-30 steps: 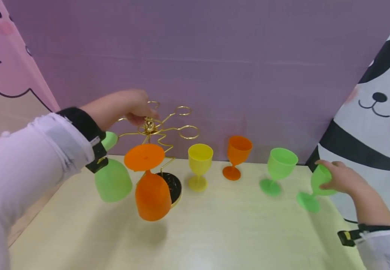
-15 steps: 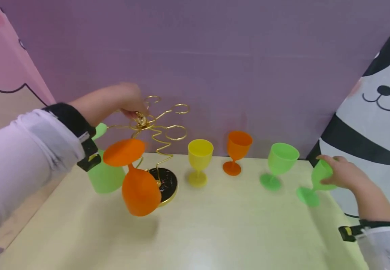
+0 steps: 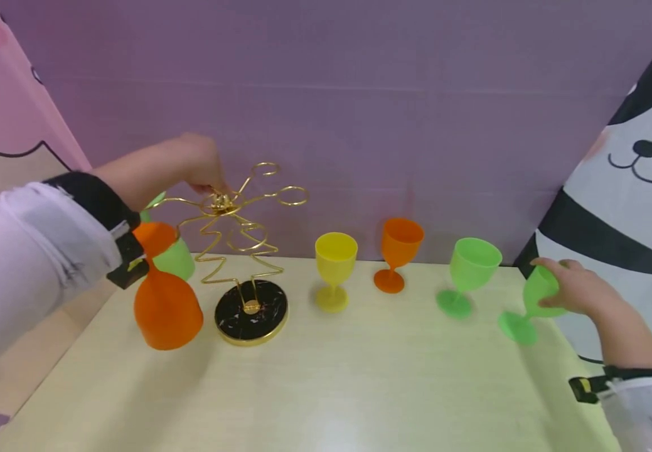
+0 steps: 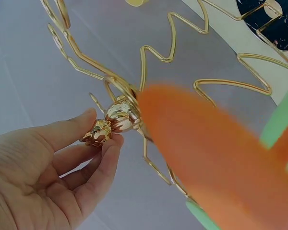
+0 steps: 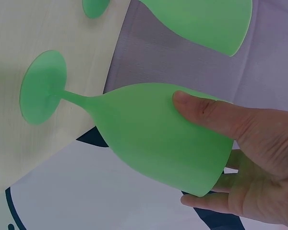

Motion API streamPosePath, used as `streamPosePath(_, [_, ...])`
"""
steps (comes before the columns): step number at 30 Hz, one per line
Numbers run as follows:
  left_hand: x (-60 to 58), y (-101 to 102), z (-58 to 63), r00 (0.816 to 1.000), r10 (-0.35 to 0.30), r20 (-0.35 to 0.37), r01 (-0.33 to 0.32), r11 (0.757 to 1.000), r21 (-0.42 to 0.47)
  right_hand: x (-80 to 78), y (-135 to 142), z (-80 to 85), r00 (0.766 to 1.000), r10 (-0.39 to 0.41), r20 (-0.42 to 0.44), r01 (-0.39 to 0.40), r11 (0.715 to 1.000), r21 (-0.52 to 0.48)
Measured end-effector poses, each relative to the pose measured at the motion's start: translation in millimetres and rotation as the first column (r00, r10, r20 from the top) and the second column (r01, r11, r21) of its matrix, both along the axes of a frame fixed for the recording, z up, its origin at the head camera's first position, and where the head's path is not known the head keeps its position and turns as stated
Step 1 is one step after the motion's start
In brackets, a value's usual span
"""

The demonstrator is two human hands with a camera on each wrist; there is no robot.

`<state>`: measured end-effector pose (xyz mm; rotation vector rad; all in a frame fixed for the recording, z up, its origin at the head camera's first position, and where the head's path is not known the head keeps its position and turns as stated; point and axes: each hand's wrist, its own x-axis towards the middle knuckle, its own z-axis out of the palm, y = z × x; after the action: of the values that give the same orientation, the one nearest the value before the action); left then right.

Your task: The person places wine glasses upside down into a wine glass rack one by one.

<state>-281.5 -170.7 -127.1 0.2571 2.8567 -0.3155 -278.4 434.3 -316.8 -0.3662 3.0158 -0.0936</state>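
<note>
In the head view my left hand (image 3: 201, 164) is at the top of a gold wire goblet rack (image 3: 221, 203) with a round black base. The left wrist view shows thumb and fingertips pinching its gold knob (image 4: 100, 132). Upside down on the rack hang an orange goblet (image 3: 169, 309) and, partly hidden behind it, a green goblet (image 3: 177, 258). At the table's right end, my right hand (image 3: 582, 290) grips another green goblet (image 5: 156, 136) by its bowl, thumb on one side and fingers on the other. Its foot points down to the table.
Along the back of the pale table (image 3: 354, 376) stand a yellow goblet (image 3: 335, 260), an upright orange goblet (image 3: 400, 245) and another green goblet (image 3: 474, 267). Behind them hangs a purple cloth (image 3: 416, 125). A panda-print panel (image 3: 636, 207) borders the right side.
The rack's top has turned, carrying the hanging orange and green goblets left and bringing the black base into full view. My left hand has shifted slightly left; my right hand keeps its grip.
</note>
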Motion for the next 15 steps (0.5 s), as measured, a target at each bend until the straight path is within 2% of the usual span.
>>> streamPosePath(7, [3.0, 6.3, 3.1, 0.994, -0.105, 0.006, 0.105, 0.990, -0.089, 2.8, 0.9, -0.1, 1.000, 0.001, -0.005, 0.000, 1.000, 0.008])
streamPosePath(12, [4.1, 8.3, 4.6, 0.994, -0.110, 0.005, 0.109, 0.989, -0.095, 3.9, 0.5, 0.9, 1.000, 0.010, -0.009, -0.010, 1.000, 0.004])
streamPosePath(15, [4.3, 7.6, 4.6, 0.996, -0.088, 0.005, 0.088, 0.994, -0.071, 3.3, -0.1, 0.9, 1.000, 0.007, -0.004, -0.007, 1.000, -0.001])
